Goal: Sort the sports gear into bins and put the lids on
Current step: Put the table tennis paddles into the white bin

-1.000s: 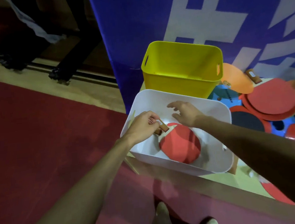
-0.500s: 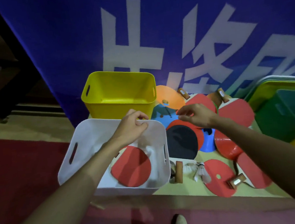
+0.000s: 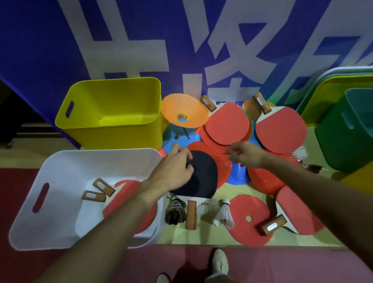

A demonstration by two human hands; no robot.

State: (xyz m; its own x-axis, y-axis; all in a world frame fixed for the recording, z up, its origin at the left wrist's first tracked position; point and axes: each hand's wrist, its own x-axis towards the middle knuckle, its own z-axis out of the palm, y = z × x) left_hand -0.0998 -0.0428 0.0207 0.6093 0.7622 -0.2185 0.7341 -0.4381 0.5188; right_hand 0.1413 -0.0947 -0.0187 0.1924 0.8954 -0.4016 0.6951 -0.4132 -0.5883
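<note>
Left hand: the left hand (image 3: 174, 166) lies on the far-left edge of the black-faced paddle (image 3: 203, 176). Its fingers are curled round the blade's rim, apparently grasping it.
Right hand: the right hand (image 3: 247, 154) hovers over the middle of the pile with fingers curled in. I cannot tell whether it pinches anything.
Why this grip: the blade lies flat on overlapping disc cones, so taking the rim looks like the easy way to peel it off.
Black-faced paddle: it has a round dark rubber face and a brown wooden handle (image 3: 190, 214) pointing near. It lies just right of the white bin (image 3: 48, 171).
White bin: at near left, it holds two red-faced paddles (image 3: 127, 203) with their handles side by side. It is probably where this paddle goes too.
Pile: more red paddles (image 3: 281, 130) overlap to the right, an orange disc cone (image 3: 184, 112) lies at the far side, and blue cones (image 3: 238, 175) sit underneath.
Shuttlecocks: a dark one (image 3: 175, 210) and a white one (image 3: 225, 212) flank the handle.
Other bins: the yellow bin (image 3: 111, 116) at far left shows nothing inside, and the green bin (image 3: 347, 136) stands at right.
Progress: early, I judge, with most of the gear unsorted and no lid on.
</note>
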